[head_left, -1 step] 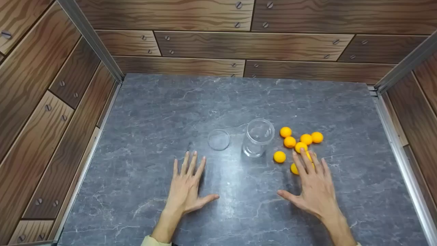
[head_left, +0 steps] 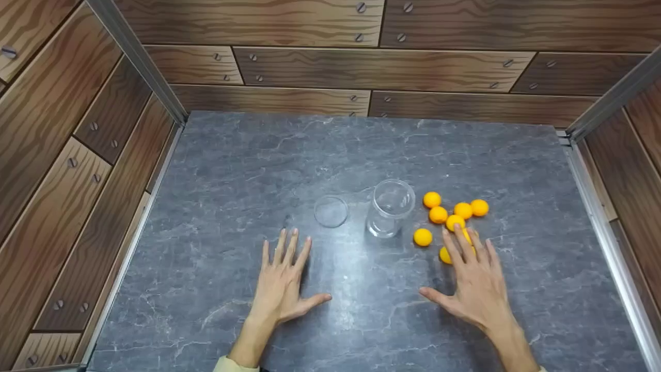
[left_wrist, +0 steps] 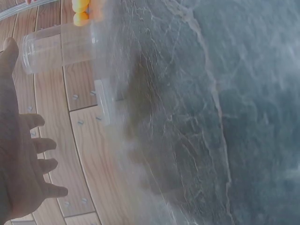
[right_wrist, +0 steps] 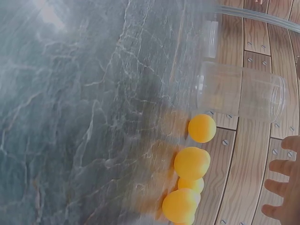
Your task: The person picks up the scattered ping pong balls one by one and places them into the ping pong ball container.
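My left hand (head_left: 280, 289) is held over the grey table with fingers straight and spread, holding nothing. Just beyond its fingertips lies a clear round lid (head_left: 331, 211), flat on the surface. A clear, empty jar (head_left: 386, 219) stands upright and uncovered to the right of the lid. Several orange balls (head_left: 423, 237) lie loose to the jar's right. Over the nearest of them is my right hand (head_left: 480, 289), its fingers also spread and partly hiding some balls. In the right wrist view this hand (right_wrist: 288, 187) is raised apart from the balls (right_wrist: 192, 163).
The dark marbled table (head_left: 248, 155) carries all these things. Wood-patterned panels (head_left: 310, 67) wall it at the back, left and right. Metal rails (head_left: 612, 263) run along the table's sides.
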Motion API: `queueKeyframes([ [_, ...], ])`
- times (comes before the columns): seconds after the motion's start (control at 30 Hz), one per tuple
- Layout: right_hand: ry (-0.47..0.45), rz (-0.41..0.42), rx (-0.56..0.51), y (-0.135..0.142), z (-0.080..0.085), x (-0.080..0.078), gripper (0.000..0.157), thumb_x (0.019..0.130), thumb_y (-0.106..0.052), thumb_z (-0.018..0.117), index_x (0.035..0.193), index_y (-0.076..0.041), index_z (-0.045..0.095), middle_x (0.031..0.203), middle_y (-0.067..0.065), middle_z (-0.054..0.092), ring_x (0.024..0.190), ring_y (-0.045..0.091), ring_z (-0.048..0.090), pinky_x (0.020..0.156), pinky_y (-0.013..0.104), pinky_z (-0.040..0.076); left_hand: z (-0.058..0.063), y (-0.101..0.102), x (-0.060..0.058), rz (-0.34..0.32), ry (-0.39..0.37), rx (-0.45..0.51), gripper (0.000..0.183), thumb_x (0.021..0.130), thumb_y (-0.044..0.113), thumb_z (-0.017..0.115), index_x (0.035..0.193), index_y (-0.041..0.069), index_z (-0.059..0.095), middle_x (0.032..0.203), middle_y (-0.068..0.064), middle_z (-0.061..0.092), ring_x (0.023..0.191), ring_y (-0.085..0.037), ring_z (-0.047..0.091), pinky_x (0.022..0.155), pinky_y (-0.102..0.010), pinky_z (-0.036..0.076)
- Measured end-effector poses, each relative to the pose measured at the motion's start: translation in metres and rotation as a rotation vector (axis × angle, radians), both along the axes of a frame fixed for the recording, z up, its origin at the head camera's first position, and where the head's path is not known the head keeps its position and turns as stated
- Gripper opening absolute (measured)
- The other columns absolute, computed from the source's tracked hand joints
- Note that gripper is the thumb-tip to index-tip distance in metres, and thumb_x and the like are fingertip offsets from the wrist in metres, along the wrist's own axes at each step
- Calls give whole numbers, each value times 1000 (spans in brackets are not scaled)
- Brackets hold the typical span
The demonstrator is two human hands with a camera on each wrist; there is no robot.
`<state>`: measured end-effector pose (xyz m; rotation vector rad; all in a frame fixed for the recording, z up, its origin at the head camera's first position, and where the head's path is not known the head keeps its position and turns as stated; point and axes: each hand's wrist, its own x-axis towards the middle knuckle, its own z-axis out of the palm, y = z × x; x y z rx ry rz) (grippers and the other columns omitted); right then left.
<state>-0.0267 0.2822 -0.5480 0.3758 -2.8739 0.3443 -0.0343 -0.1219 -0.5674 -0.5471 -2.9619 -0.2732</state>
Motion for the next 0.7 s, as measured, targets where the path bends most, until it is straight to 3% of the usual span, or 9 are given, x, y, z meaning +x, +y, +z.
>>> queueKeyframes([
  [0.23, 2, 3, 4, 1, 1, -2, 123, 72, -84, 70, 166, -14, 32, 174, 14, 30, 161, 41, 25, 122, 71, 25, 1, 1, -2, 0, 12, 4, 122, 75, 88, 66, 167, 15, 30, 177, -16, 21, 163, -40, 23, 127, -69, 22],
  [0.47, 12, 13, 16, 1, 0, -4, 122, 72, -84, 69, 166, -14, 32, 174, 16, 30, 159, 43, 27, 123, 69, 26, -1, 2, -3, -14, 43, -9, 123, 76, 90, 63, 167, 15, 28, 176, -17, 25, 162, -42, 27, 126, -69, 25],
  [0.7, 24, 18, 5, 1, -2, -5, 121, 74, -85, 67, 165, -12, 34, 175, 14, 28, 156, 46, 30, 133, 58, 13, -2, 4, -3, -24, 69, -22, 124, 76, 91, 61, 167, 14, 28, 175, -17, 25, 159, -43, 31, 126, -67, 27],
])
